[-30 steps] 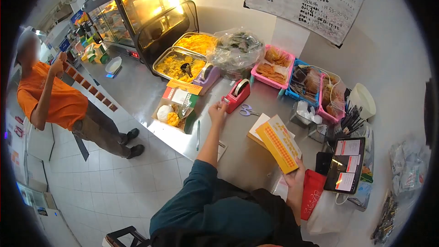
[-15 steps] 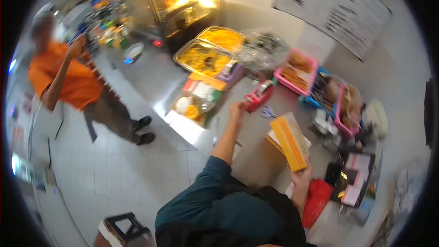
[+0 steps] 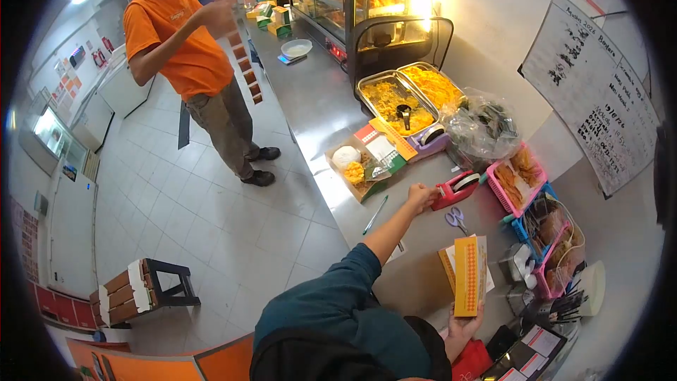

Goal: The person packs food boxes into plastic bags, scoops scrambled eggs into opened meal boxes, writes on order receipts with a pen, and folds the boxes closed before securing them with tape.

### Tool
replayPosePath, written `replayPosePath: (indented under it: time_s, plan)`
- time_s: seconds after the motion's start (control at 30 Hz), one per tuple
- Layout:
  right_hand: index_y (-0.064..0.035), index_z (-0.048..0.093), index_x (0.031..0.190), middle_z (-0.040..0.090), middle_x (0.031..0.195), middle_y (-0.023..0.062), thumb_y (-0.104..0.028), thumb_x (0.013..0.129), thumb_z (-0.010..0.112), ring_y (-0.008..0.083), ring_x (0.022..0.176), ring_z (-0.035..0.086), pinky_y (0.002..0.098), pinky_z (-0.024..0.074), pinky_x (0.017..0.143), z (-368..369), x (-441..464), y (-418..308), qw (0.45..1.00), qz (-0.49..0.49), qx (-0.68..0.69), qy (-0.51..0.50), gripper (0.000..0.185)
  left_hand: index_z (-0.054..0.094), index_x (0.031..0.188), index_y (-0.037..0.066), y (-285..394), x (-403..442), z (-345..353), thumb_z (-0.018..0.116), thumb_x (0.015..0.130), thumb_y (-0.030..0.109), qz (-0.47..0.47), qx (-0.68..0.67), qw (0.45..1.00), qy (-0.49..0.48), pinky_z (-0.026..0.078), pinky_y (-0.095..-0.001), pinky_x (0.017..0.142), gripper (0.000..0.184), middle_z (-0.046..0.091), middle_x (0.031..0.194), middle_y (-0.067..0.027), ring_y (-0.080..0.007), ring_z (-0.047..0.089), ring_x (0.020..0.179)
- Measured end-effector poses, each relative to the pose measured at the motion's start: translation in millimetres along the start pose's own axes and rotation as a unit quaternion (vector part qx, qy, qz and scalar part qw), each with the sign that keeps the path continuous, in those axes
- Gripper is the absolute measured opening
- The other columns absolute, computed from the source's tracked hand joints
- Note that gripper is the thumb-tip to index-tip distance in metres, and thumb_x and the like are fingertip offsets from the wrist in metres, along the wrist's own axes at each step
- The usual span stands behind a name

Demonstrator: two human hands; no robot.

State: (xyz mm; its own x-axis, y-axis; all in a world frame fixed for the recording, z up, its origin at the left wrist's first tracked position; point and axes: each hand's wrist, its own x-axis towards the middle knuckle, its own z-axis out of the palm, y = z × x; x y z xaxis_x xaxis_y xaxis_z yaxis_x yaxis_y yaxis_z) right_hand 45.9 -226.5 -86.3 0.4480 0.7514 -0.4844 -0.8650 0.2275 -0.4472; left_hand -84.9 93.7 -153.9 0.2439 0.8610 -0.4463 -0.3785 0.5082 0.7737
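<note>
My left hand [image 3: 422,199] is closed in a pinch at the front end of a red tape dispenser [image 3: 455,190], where a pale bit looks like the end of its tape. My right hand [image 3: 467,326] grips the lower end of a narrow yellow carton [image 3: 467,282] with rows of orange print, held upright above the counter. Behind it lies another flat yellow carton [image 3: 446,268], partly covered. Purple-handled scissors [image 3: 455,219] rest between the dispenser and the cartons. An open food box [image 3: 372,182] with white rice [image 3: 346,157] and yellow food stands left of the dispenser.
Two metal trays of yellow food [image 3: 398,102] stand behind a purple tape dispenser [image 3: 428,142]. Pink baskets [image 3: 518,176] and a clear bag [image 3: 486,123] line the wall. A green pen [image 3: 376,214] lies near the counter edge. A person in orange [image 3: 180,35] stands across the counter.
The camera view has swung, so the scene sits further right and lower. The yellow carton is more upright. My left hand stays at the red dispenser.
</note>
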Motion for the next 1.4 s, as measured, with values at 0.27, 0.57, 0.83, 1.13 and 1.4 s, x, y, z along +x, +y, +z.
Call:
replayPosePath:
  time_s: [0.27, 0.57, 0.83, 1.13, 1.4]
  plan:
    - [-0.0103, 0.048, 0.104, 0.056, 0.096, 0.0063, -0.028, 0.077, 0.053, 0.0218, 0.082, 0.055, 0.0388, 0.0454, 0.064, 4.8, -7.3, -2.4, 1.000, 0.016, -0.001, 0.024, 0.033, 0.041, 0.080, 0.008, -19.8, 4.5, -1.8, 0.068, 0.065, 0.014, -0.033, -0.087, 0.995, 0.026, 0.042, -0.0263, 0.051, 0.031, 0.055, 0.078, -0.0053, -0.0144, 0.055, 0.068]
    - [-0.0098, 0.048, 0.104, 0.057, 0.097, 0.0064, -0.030, 0.077, 0.054, 0.0208, 0.082, 0.055, 0.0380, 0.0456, 0.066, 0.9, -14.0, -8.1, 0.998, 0.011, -0.047, 0.027, 0.034, 0.038, 0.071, 0.003, -23.0, -3.1, 1.7, 0.058, 0.073, 0.011, 0.423, 0.201, 0.882, 0.052, 0.038, -0.0274, 0.048, 0.021, 0.046, 0.060, -0.0073, -0.0139, 0.045, 0.053]
    - [-0.0084, 0.049, 0.104, 0.057, 0.098, 0.0067, -0.030, 0.078, 0.053, 0.0219, 0.085, 0.055, 0.0388, 0.0458, 0.067, -8.0, -10.2, -12.1, 0.999, 0.014, -0.045, -0.006, 0.034, 0.038, 0.071, 0.002, -30.4, 4.8, -6.8, 0.055, 0.074, 0.006, 0.475, 0.210, 0.854, 0.014, 0.037, -0.0276, 0.048, 0.017, 0.042, 0.058, -0.0097, -0.0161, 0.043, 0.050]
    - [-0.0072, 0.045, 0.112, 0.054, 0.105, 0.0098, -0.026, 0.080, 0.048, 0.0253, 0.091, 0.054, 0.0455, 0.0440, 0.071, -20.4, -5.5, -4.0, 0.989, -0.093, -0.111, -0.004, 0.037, 0.043, 0.073, 0.002, -45.1, -11.2, -5.1, 0.052, 0.078, 0.007, 0.393, 0.100, 0.914, 0.023, 0.044, -0.0252, 0.060, 0.011, 0.053, 0.077, -0.0071, -0.0140, 0.053, 0.067]
    - [-0.0058, 0.041, 0.113, 0.052, 0.106, 0.0119, -0.022, 0.080, 0.046, 0.0265, 0.095, 0.053, 0.0440, 0.0455, 0.071, 27.9, -6.6, -10.4, 0.997, -0.037, 0.030, -0.058, 0.038, 0.053, 0.082, 0.005, -1.4, -177.0, 29.0, 0.054, 0.080, 0.015, 0.189, 0.053, 0.955, -0.221, 0.032, -0.0242, 0.080, 0.010, 0.044, 0.086, -0.0007, -0.0095, 0.042, 0.086]
